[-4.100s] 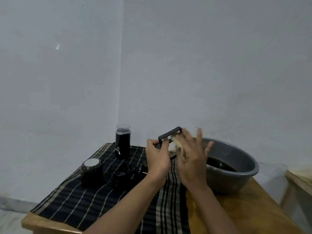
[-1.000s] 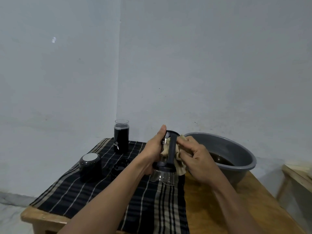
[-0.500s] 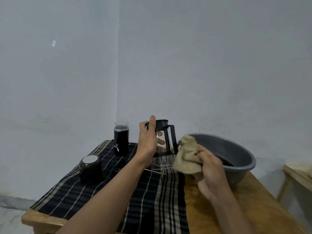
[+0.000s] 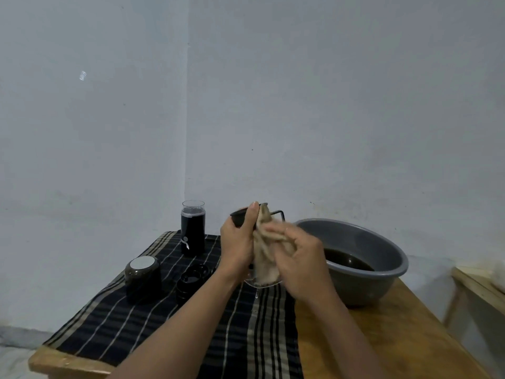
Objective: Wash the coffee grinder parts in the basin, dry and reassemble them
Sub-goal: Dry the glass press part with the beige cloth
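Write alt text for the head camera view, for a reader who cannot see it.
Two bare hands wipe a glass jug over a striped cloth: the left hand grips its black rim, the right hand presses a beige rag to it. A grey basin of dark water sits at right; a black grinder stands at left.

Soft matt rag [image 4: 266, 258] under the fingers [image 4: 278, 229]; clear glossy jug [image 4: 262, 283] behind it; right of the fingers, smooth grey plastic basin [image 4: 382, 258]; below them, bare wood surface [image 4: 382, 340] and woven striped cloth [image 4: 164, 324]

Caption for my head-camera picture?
Left hand holds a glass jug; right hand wipes it with a cloth beside the basin.
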A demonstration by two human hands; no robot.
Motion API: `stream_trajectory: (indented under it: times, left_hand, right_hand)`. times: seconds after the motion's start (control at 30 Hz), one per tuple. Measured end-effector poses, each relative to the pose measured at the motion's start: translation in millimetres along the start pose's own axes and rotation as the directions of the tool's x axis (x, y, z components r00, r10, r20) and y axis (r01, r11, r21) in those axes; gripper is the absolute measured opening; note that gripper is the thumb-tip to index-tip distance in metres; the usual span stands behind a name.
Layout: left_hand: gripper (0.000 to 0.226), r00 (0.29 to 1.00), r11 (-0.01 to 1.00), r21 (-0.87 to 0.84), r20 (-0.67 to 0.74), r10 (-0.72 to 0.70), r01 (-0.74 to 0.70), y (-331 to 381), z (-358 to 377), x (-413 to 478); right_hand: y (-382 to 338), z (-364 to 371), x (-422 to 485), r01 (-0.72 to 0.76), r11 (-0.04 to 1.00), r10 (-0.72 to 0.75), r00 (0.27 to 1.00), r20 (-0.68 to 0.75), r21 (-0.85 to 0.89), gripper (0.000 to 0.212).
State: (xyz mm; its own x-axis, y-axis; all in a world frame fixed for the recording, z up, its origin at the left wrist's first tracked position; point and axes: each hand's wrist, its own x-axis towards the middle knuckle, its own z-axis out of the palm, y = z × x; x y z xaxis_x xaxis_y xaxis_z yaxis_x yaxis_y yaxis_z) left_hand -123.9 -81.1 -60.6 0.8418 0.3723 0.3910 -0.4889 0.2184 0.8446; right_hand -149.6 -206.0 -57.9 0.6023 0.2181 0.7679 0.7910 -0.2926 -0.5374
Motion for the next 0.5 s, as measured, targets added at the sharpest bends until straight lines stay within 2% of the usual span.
stream_trajectory:
  times: [0.03,0.07,0.13,0.2,0.27,0.33,0.4,0.43,0.5]
  left_hand:
    - [0.042,1.0,0.999,0.033,-0.01,0.013,-0.012,0.2,-3.3,3.1]
    - [0.043,1.0,0.998,0.06,-0.005,0.026,-0.026,0.9,-4.8,4.0]
    - [0.058,0.998,0.992,0.112,0.034,0.059,-0.062,-1.0,-3.1,3.6]
    - [0.066,0.996,0.986,0.148,0.042,0.077,-0.082,-4.3,0.9,0.9]
    - [0.067,0.993,0.978,0.172,0.025,0.115,-0.117,-2.5,3.1,-4.0]
    - [0.066,0.99,0.971,0.193,-0.002,0.142,-0.139,-1.3,0.8,-3.5]
    - [0.065,0.988,0.973,0.183,-0.039,0.147,-0.138,-0.3,-2.9,-0.9]
    - [0.062,0.99,0.979,0.165,-0.052,0.128,-0.118,-0.6,-4.5,0.6]
    - [0.051,0.993,0.988,0.116,-0.044,0.107,-0.102,-2.3,-6.1,-0.8]
  right_hand:
    - [-2.7,-0.1,-2.2,0.021,0.999,-0.023,0.999,0.049,0.037,0.033]
    - [-3.5,1.7,-4.0,0.065,0.998,-0.065,0.998,0.023,0.002,0.033]
    - [-1.3,6.5,-0.1,0.118,0.971,-0.145,0.982,-0.119,-0.208,0.031]
    - [-5.7,7.3,14.4,-0.001,0.945,-0.09,0.961,-0.262,-0.327,0.031]
    - [-10.5,4.1,28.5,-0.163,0.931,0.058,0.949,-0.31,-0.325,0.034]
    - [-14.1,3.9,31.1,-0.275,0.937,0.219,0.943,-0.249,-0.215,0.033]
    - [-22.5,9.0,22.4,-0.305,0.949,0.295,0.947,-0.126,-0.072,0.03]
    - [-25.2,12.4,15.3,-0.282,0.958,0.277,0.957,-0.091,-0.052,0.029]
    - [-24.6,13.7,10.1,-0.194,0.972,0.18,0.977,-0.115,-0.131,0.03]
